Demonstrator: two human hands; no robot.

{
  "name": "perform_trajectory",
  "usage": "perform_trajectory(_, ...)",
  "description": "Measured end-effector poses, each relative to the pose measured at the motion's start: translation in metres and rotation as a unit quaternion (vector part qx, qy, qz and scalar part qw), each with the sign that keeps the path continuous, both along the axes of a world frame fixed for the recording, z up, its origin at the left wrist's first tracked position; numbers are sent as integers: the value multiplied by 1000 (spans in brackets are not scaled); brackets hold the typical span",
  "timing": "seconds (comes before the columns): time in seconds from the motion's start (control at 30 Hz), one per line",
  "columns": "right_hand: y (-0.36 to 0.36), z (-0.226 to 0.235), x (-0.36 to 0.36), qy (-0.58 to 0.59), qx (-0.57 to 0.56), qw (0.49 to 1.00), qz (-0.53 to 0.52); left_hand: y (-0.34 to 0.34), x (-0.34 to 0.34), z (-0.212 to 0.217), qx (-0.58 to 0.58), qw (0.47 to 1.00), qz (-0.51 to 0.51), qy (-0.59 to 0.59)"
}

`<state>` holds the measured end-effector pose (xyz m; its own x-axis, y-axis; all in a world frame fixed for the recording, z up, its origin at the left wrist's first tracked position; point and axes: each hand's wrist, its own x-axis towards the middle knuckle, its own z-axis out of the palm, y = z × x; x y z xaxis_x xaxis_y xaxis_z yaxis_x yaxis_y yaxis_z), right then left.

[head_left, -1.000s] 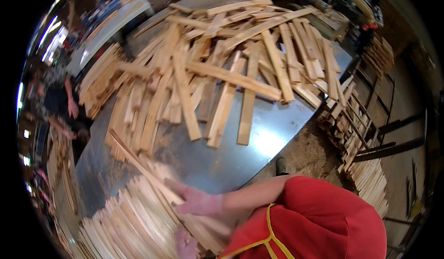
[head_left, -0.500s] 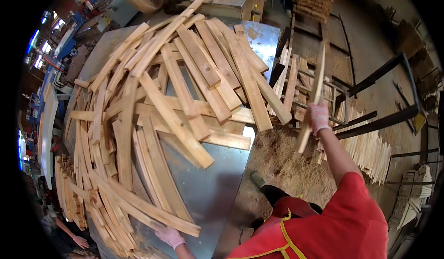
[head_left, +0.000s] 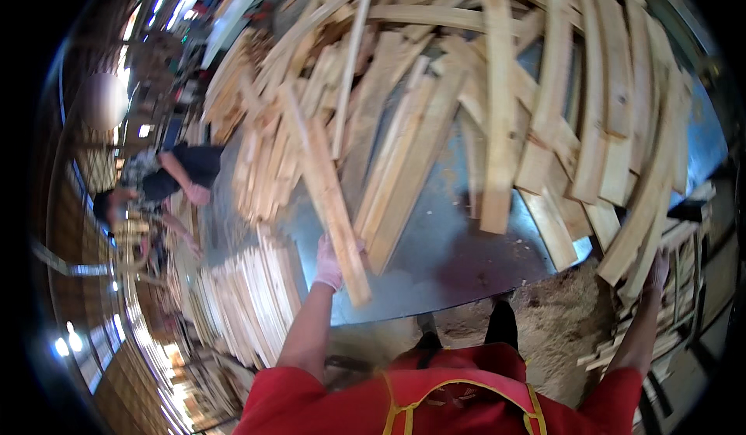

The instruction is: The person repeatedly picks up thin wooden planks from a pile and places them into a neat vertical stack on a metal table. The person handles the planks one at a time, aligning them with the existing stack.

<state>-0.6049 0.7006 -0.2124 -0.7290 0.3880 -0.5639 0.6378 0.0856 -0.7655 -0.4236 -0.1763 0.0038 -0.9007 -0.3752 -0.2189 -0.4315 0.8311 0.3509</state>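
My left hand (head_left: pixel 329 264), in a pale pink glove, is closed around the near end of a long wooden slat (head_left: pixel 317 174). That slat slants away from me over the heap. At the far right my gloved right hand (head_left: pixel 659 270) grips the edge of a curved wooden slat (head_left: pixel 646 252) near its lower end; its fingers are partly hidden and blurred. Many similar boards (head_left: pixel 497 124) lie crisscrossed on a metal-topped table (head_left: pixel 420 268) before me.
A row of stacked slats (head_left: pixel 245 303) stands left of the table. Another person (head_left: pixel 183 174) is beyond it at the left. Sawdust (head_left: pixel 556 334) covers the floor by my feet, and a rack with more wood (head_left: pixel 680 279) is at the right.
My view has swung left, bringing the co-worker and the left stack into sight. The slat in my left hand now points away from me. My right hand's slat now appears beside the heap's right side.
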Motion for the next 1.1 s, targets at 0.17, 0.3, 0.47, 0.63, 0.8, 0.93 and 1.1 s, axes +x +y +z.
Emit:
perform_trajectory(0.17,-30,36,53,77,47,993,-79,-8,-23,41,444,843,294,73)
perform_trajectory(0.3,-104,110,75,187,22,969,-158,79,-44,51,27,965,238,106)
perform_trajectory(0.47,-267,202,83,325,137,935,32,62,5,46,77,967,241,1)
perform_trajectory(0.63,-382,218,97,324,296,876,199,38,138,55,149,972,180,10)
perform_trajectory(0.8,-494,226,122,352,237,847,320,-27,264,17,-240,954,153,-92)
perform_trajectory(0.93,-543,207,111,284,216,859,366,-56,293,52,-191,927,272,-174)
perform_trajectory(1.1,-547,229,43,195,502,769,346,-58,249,32,-282,946,153,-44)
